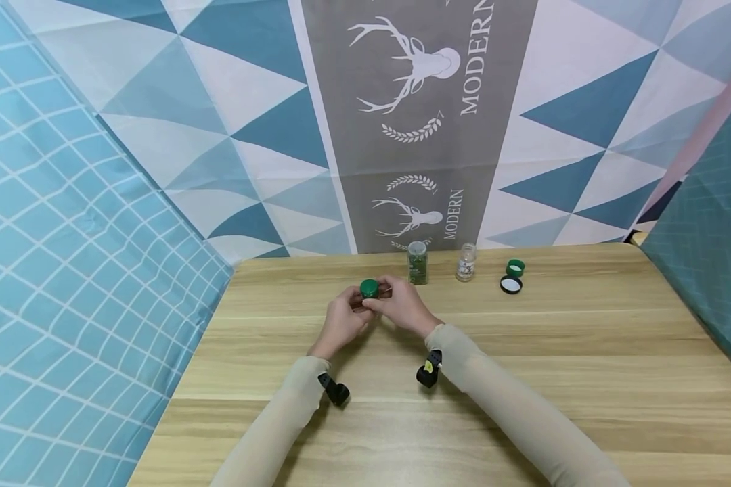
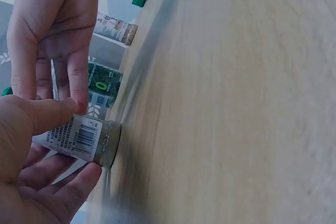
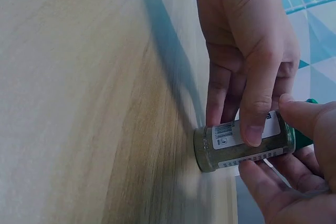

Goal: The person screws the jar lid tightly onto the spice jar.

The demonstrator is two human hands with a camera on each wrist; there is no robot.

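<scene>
Held upright just left of the green-flake bottle (image 1: 418, 269): a powder jar (image 3: 236, 150), wrapped by the curled left hand (image 1: 344, 319) and pinched near its glossy green cap (image 1: 369, 289) between thumb and fingers of the right hand (image 1: 404, 306). Best handled, seemingly, by bracing the body firmly, turning only the cap and keeping everything vertical. Round, see-through walls, brownish powder, smooth barcoded label. Right of the bottle, a clear cylindrical jar (image 1: 466, 264); farther right, a loose green cap (image 1: 515, 268) beside a black-rimmed, white-faced lid (image 1: 511, 285).
</scene>
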